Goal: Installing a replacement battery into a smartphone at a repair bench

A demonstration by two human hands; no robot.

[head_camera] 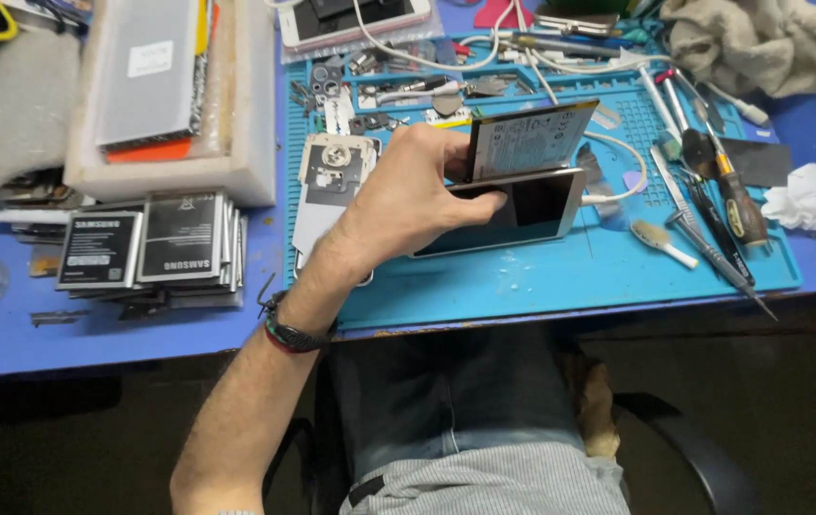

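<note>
Currently left hand (408, 205) grips an opened phone (513, 212) with fingers (480, 200) curled around its edge over the blue mat (541, 277), battery (530, 138) lifted above it.

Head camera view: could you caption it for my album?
Left hand holds an opened phone and its battery above a blue repair mat.
</note>
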